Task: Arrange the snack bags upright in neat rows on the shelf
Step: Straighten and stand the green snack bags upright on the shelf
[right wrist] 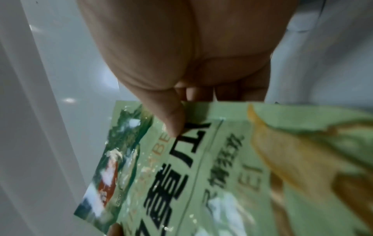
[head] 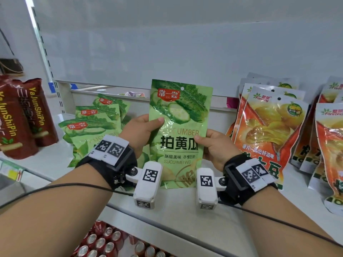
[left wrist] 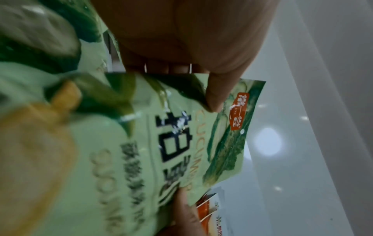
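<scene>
A green cucumber snack bag (head: 181, 115) stands upright in the middle of the white shelf (head: 167, 206), held between both hands. My left hand (head: 146, 129) pinches its left edge, thumb on the front. My right hand (head: 213, 145) pinches its right edge the same way. In the left wrist view the thumb presses the green bag (left wrist: 171, 143). The right wrist view shows the green bag (right wrist: 201, 175) pinched under the thumb. Behind and to the left, several more green bags (head: 91, 125) lie slumped in a loose pile.
Orange-and-silver chip bags (head: 267, 130) stand leaning at the right, with more (head: 330, 138) at the far right. Dark red packets (head: 22, 115) stand at the left end. The shelf's white back panel (head: 185, 52) rises behind. Red cans (head: 104, 243) sit on the level below.
</scene>
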The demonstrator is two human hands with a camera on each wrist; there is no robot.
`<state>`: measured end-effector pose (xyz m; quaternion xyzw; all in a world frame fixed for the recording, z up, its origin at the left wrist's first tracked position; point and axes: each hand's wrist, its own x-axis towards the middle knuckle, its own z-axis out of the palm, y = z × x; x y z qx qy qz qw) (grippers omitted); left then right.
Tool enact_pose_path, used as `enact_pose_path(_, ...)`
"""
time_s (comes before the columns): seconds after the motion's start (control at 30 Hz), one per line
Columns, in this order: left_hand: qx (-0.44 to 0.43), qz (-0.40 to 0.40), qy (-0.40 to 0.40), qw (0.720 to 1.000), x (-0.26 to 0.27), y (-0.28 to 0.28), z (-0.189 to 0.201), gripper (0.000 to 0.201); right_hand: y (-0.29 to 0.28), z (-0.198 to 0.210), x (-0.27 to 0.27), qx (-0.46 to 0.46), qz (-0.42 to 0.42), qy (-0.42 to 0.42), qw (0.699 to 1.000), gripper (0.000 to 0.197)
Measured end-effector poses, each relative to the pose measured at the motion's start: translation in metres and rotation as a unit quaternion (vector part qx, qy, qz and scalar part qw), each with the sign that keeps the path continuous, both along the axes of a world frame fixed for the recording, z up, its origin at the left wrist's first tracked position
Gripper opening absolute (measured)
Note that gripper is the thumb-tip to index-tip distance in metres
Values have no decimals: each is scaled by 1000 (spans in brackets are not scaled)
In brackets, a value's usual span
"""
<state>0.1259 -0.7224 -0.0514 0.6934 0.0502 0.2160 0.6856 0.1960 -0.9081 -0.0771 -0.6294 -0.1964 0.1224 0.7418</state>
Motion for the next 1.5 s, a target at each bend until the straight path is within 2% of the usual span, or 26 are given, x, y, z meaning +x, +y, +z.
enact_pose_path(0.2, 38, -75, 76, 994, -2, 1, -22, 11, 0, 2, 3, 45, -78, -8, 996, 14)
enact_pose_path(0.33, 17, -15, 57, 998, 3, 5, -25, 8, 3, -1, 2, 40, -63, 13, 997, 7)
enact_pose_path(0.43, 5, 22, 45, 999, 7, 10, -24, 13, 4, -5, 1, 3, -22, 32, 999, 12)
enact_pose_path(0.53, -8, 14, 53, 998, 6, 10, -25, 10, 5, -5, -1, -6, -34, 14, 999, 13)
enact_pose_path(0.63, 8, -41, 80, 996, 3, 7, -30, 23, 7, -3, 0, 22, -66, 6, 998, 12)
enact_pose_path(0.7, 42, -37, 85, 995, 2, 6, -34, 36, 7, -2, 1, 41, -86, 12, 995, 10)
enact_pose_path(0.77, 53, -6, 73, 996, 3, 6, -36, 41, 6, -2, 1, 60, -77, 26, 995, 4)
enact_pose_path(0.9, 26, 27, 46, 998, 2, 13, -34, 31, 4, -1, -3, 45, -19, 60, 997, 5)
enact_pose_path(1.03, 22, 40, 35, 998, 0, 17, -32, 18, 5, -1, -6, 28, -8, 48, 998, 8)
enact_pose_path(1.13, 10, 46, 29, 998, 1, 19, -31, 20, 6, 2, -7, 47, -19, 41, 998, 19)
enact_pose_path(1.3, 5, 33, 24, 999, 1, 18, -29, 26, 8, 3, -9, 53, -41, 20, 998, 22)
enact_pose_path(1.43, 22, 47, 11, 999, 3, 21, -31, 32, 9, 4, -11, 92, -32, 68, 993, 17)
enact_pose_path(1.5, 25, 62, 2, 998, 5, 20, -31, 37, 10, 5, -14, 107, 9, 98, 989, 27)
